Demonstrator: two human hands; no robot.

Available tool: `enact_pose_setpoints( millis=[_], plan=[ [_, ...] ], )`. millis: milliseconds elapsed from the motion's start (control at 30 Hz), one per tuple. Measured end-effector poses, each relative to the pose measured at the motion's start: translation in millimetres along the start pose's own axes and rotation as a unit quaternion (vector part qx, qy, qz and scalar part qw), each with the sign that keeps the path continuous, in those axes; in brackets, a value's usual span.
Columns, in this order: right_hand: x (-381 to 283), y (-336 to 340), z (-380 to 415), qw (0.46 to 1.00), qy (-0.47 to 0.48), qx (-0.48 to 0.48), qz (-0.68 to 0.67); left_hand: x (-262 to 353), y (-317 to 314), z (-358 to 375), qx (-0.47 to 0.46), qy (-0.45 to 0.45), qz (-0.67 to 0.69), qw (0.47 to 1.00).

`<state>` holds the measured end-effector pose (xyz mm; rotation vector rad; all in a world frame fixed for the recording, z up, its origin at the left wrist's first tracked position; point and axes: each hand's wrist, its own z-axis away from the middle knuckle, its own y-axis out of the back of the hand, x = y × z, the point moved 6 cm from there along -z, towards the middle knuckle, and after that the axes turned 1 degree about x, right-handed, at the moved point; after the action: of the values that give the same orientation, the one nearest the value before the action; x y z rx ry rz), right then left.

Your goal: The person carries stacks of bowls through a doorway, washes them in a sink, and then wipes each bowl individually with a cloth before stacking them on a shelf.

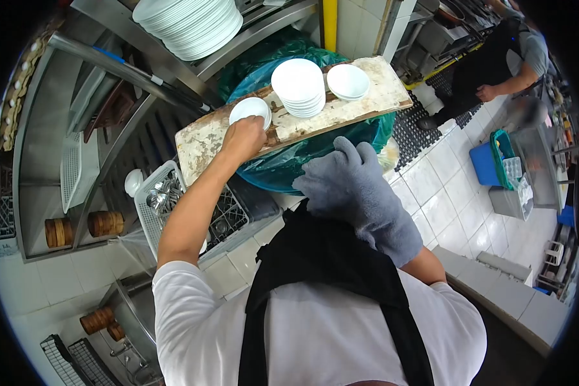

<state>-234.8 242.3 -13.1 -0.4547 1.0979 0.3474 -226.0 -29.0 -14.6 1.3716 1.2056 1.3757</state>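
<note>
A worn, paint-flaked wooden board (pixel 196 145) lies across a large blue tub lined with a green plastic bag (pixel 289 170). At the board's left end, my left hand (pixel 246 137) is closed on the near rim of a small white bowl (pixel 249 109). Right of it stands a stack of white bowls (pixel 297 80), then a shorter stack of white bowls (pixel 349 82). My right hand is wrapped in a grey towel (pixel 360 183) and held just in front of the board; the cloth hides its fingers.
A tall stack of white plates (pixel 190 26) stands on a metal shelf at the top. Left of my forearm is a white basket of cutlery (pixel 164 193). Another person (pixel 502 71) stands at the upper right, near a blue bin (pixel 486 164) on the tiled floor.
</note>
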Motion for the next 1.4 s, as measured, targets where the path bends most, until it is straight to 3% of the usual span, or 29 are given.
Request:
enact_pose_setpoints(
  millis=[67, 133, 167, 200, 233, 267, 300, 333, 400, 467, 533, 567, 600, 667, 767, 833, 900, 1000, 1067, 1100, 1133, 1200, 1267, 1333, 1367, 1400],
  plan=[
    [-8.3, -4.8, 1.9, 0.995, 0.058, -0.04, 0.074, -4.6, 1.9, 1.5, 0.01, 0.008, 0.02, 1.0],
    [-28.1, -15.1, 14.2, 0.959, 0.161, -0.083, 0.22, -16.9, 14.7, 0.8, 0.077, 0.06, 0.082, 0.992],
    [-43.1, -22.8, 24.5, 0.903, 0.227, -0.108, 0.349, -27.0, 16.7, -1.2, 0.073, 0.085, 0.093, 0.989],
    [-55.1, -31.7, 34.5, 0.808, 0.29, -0.129, 0.496, -26.2, 19.6, 1.6, 0.072, 0.088, 0.096, 0.989],
    [-64.3, -38.2, 42.7, 0.738, 0.325, -0.145, 0.574, -30.1, 26.9, 6.5, 0.113, 0.131, 0.268, 0.948],
    [-68.4, -41.9, 52.3, 0.738, 0.321, -0.149, 0.575, -35.1, 29.6, 13.5, 0.149, 0.172, 0.43, 0.874],
    [-80.0, -30.7, 62.0, 0.941, 0.249, -0.104, 0.206, -43.2, 25.5, 22.6, 0.132, 0.215, 0.526, 0.812],
    [-75.7, -16.8, 65.9, 0.971, 0.13, -0.032, -0.198, -35.3, 27.5, 33.9, 0.136, 0.221, 0.656, 0.708],
    [-81.9, -17.8, 72.7, 0.965, 0.08, -0.022, -0.249, -6.1, 38.2, 54.1, 0.159, 0.166, 0.79, 0.568],
    [-81.5, -20.2, 72.7, 0.934, 0.004, -0.002, -0.358, -2.9, 7.6, 74.6, 0.167, 0.23, 0.863, 0.418],
    [-77.8, -18.0, 67.4, 0.975, 0.038, -0.01, -0.219, 14.9, -8.8, 88.1, 0.173, 0.266, 0.88, 0.353],
    [-78.3, -19.0, 64.0, 0.995, 0.094, -0.032, -0.014, 21.0, -28.0, 102.6, 0.183, 0.286, 0.888, 0.309],
    [-81.6, -18.8, 62.7, 0.961, 0.164, -0.039, 0.218, 27.6, -37.0, 104.4, 0.18, 0.296, 0.896, 0.278],
    [-80.5, -23.1, 58.3, 0.799, 0.258, -0.031, 0.542, 33.9, -44.2, 105.7, 0.184, 0.304, 0.898, 0.261],
    [-69.8, -28.7, 52.9, 0.643, 0.29, 0.02, 0.708, 48.1, -37.5, 105.0, 0.176, 0.297, 0.904, 0.252],
    [-72.0, -38.7, 46.4, 0.589, 0.327, 0.093, 0.733, 53.3, -32.6, 102.3, 0.182, 0.296, 0.907, 0.236],
    [-74.5, -50.4, 39.0, 0.577, 0.372, 0.163, 0.708, 64.0, -25.0, 97.4, 0.181, 0.292, 0.913, 0.221],
    [-72.8, -68.2, 35.9, 0.63, 0.437, 0.165, 0.62, 96.7, -7.3, 89.1, 0.168, 0.273, 0.92, 0.226],
    [-69.5, -81.5, 35.8, 0.68, 0.475, 0.111, 0.547, 111.6, 4.7, 89.8, 0.211, 0.271, 0.884, 0.318],
    [-67.2, -86.7, 36.2, 0.698, 0.486, 0.084, 0.519, 110.8, 15.2, 91.3, 0.278, 0.241, 0.833, 0.412],
    [-64.9, -91.5, 35.9, 0.713, 0.496, 0.062, 0.492, 113.1, 18.0, 95.5, 0.281, 0.238, 0.835, 0.41],
    [-65.7, -96.8, 33.7, 0.732, 0.511, 0.013, 0.45, 114.7, 48.0, 103.3, 0.285, 0.184, 0.552, 0.762],
    [-73.8, -99.9, 28.4, 0.747, 0.518, -0.046, 0.414, 108.3, 47.7, 103.3, 0.279, 0.129, 0.57, 0.762],
    [-92.5, -103.8, 23.5, 0.744, 0.501, -0.084, 0.434, 113.9, 53.5, 102.4, 0.226, 0.077, 0.481, 0.844],
    [-100.8, -106.4, 20.0, 0.759, 0.486, -0.096, 0.422, 112.4, 53.6, 100.3, 0.227, 0.076, 0.481, 0.843],
    [-104.8, -107.2, 14.9, 0.786, 0.463, -0.104, 0.396, 108.8, 52.3, 98.0, 0.233, 0.076, 0.548, 0.8]
  ],
)
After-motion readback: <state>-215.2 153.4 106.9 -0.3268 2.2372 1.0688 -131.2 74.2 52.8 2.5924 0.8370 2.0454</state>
